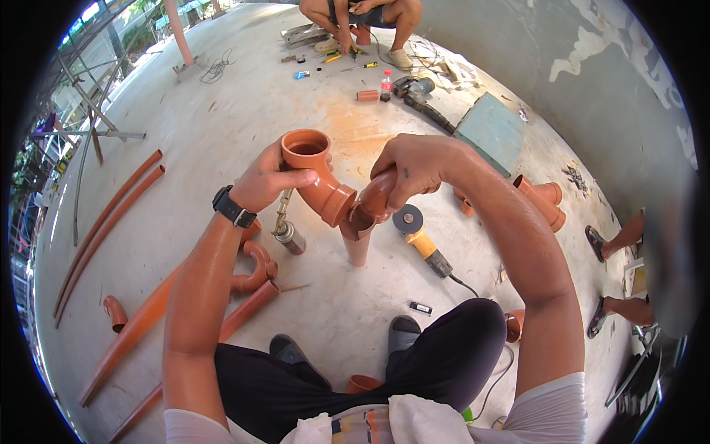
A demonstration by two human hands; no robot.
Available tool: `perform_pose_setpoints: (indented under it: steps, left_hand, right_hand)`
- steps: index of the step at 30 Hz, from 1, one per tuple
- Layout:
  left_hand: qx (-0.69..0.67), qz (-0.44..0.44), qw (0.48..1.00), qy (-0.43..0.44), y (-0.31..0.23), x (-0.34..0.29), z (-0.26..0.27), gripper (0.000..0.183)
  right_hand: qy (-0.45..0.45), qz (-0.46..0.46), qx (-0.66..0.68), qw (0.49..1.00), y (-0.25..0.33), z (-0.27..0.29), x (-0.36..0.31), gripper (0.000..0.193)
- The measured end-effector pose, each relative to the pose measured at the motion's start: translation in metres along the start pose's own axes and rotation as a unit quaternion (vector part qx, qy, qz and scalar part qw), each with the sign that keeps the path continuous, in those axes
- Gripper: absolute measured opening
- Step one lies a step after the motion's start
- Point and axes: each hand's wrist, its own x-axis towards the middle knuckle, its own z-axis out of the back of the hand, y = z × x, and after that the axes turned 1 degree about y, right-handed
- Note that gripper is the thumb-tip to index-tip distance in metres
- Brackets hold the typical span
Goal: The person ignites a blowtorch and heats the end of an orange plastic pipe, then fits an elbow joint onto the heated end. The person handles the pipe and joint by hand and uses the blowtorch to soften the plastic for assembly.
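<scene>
My left hand [262, 177] is closed round an orange pipe elbow [325, 194], its wide socket facing up and its lower socket pointing right. In my right hand [421, 166] is a second, darker orange pipe fitting [380, 194], curved and partly covered by my fingers. The two fittings come together in the middle of the view; whether one sits inside the other I cannot tell. Just below them a pinkish upright pipe [358, 251] rises from the floor, its top hidden behind the fittings. Beyond my left wrist stands a torch on a small gas can [290, 240].
A yellow angle grinder [424, 246] lies right of the upright pipe, its cord trailing. Long orange pipes [140, 333] and a U-shaped trap [259, 268] lie left. A pipe branch [540, 203] and a blue-green case [491, 133] are right. Another person [362, 22] crouches far ahead among tools.
</scene>
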Motion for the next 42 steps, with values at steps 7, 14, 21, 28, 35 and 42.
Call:
perform_pose_setpoints:
  steps: [7, 14, 21, 28, 35, 42]
  left_hand:
    - [-0.055, -0.001, 0.998, -0.013, 0.018, 0.002, 0.016, 0.064]
    - [-0.091, 0.015, 0.996, -0.002, 0.027, 0.003, 0.014, 0.066]
    - [-0.028, 0.01, 1.0, 0.005, 0.034, 0.004, 0.008, 0.066]
    - [0.052, 0.0, 0.999, 0.011, 0.03, 0.006, 0.003, 0.066]
    - [0.097, -0.023, 0.995, -0.022, 0.021, 0.006, -0.005, 0.064]
    - [0.11, 0.0, 0.989, -0.096, 0.011, 0.002, -0.017, 0.063]
  right_hand:
    - [0.007, 0.009, 0.008, 1.0, -0.003, -0.007, 0.004, 0.05]
    - [-0.011, 0.028, -0.009, 1.0, -0.004, -0.008, 0.004, 0.048]
    - [-0.021, 0.031, 0.021, 0.999, -0.004, -0.008, 0.004, 0.043]
    - [-0.004, 0.009, 0.048, 0.999, -0.026, -0.01, 0.014, 0.06]
    - [-0.066, -0.02, 0.094, 0.993, -0.056, -0.017, 0.007, 0.062]
    - [-0.141, -0.02, 0.079, 0.987, -0.065, -0.052, -0.041, 0.059]
